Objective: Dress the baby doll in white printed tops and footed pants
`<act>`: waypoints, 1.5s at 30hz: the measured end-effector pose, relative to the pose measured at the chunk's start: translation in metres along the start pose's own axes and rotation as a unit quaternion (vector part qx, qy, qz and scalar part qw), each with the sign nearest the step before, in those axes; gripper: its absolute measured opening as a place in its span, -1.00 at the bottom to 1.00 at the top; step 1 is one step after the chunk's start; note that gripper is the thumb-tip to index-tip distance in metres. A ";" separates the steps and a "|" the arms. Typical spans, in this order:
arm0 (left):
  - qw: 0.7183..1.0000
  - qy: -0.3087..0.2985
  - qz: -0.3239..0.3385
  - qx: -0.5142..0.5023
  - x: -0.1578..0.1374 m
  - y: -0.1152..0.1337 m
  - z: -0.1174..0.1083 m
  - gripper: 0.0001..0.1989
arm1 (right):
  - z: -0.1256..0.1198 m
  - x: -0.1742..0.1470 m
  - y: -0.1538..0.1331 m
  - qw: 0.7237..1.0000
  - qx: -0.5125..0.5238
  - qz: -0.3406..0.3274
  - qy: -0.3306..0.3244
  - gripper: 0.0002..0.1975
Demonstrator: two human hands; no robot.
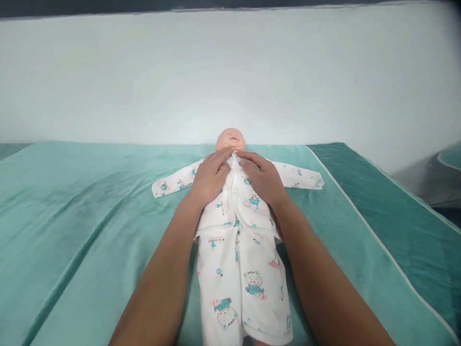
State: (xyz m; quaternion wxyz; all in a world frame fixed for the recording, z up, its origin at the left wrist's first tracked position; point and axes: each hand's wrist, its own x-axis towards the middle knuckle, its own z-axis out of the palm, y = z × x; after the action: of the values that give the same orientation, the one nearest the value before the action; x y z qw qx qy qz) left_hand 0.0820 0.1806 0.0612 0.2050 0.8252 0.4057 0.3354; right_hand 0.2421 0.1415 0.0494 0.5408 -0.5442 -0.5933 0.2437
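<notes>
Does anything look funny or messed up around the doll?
A little. A long crease runs through the light green sheet, left of the doll, so it isn't smooth. No doll hands show at the ends of the sleeves, which looks odd. I see nothing spilled or broken.

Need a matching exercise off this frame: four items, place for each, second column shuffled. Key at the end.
Column 1
1. Doll's head
2. Left hand
3. Printed trousers
4. Right hand

Column 2
A. On the shirt, toward the picture's right of its front opening
B. Running down the picture from the shirt's hem
C. Just beyond the shirt's collar, toward the wall
D. On the shirt, toward the picture's left of its front opening

Pairs: 1-C, 2-D, 3-B, 4-A
</notes>
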 end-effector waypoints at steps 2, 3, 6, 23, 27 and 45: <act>1.000 -0.001 0.006 -0.003 0.000 0.000 0.000 -0.47 | 0.000 0.000 -0.001 0.999 -0.032 -0.017 -0.015 -0.69; 1.000 -0.002 0.007 -0.003 0.000 0.000 0.000 -0.47 | 0.000 0.000 -0.002 0.998 -0.045 -0.026 -0.018 -0.69; 1.000 -0.002 0.008 -0.002 0.000 0.001 0.000 -0.47 | 0.000 0.001 -0.001 0.997 -0.065 -0.047 -0.021 -0.69; 0.999 0.000 -0.040 -0.010 0.000 0.004 -0.002 -0.52 | 0.001 0.005 0.002 0.991 -0.108 -0.059 -0.047 -0.71; 0.999 0.003 -0.036 -0.014 0.000 0.003 0.000 -0.52 | 0.000 0.009 0.006 0.988 -0.119 -0.063 -0.072 -0.69; 1.000 -0.001 -0.026 -0.010 -0.001 0.003 -0.001 -0.53 | 0.002 0.005 0.003 0.997 -0.065 0.022 -0.030 -0.63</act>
State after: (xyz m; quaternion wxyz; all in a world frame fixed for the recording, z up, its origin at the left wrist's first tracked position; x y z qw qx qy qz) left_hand 0.0826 0.1778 0.0635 0.2224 0.8123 0.4238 0.3333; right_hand 0.2418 0.1478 0.0484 0.4812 -0.5833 -0.6117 0.2324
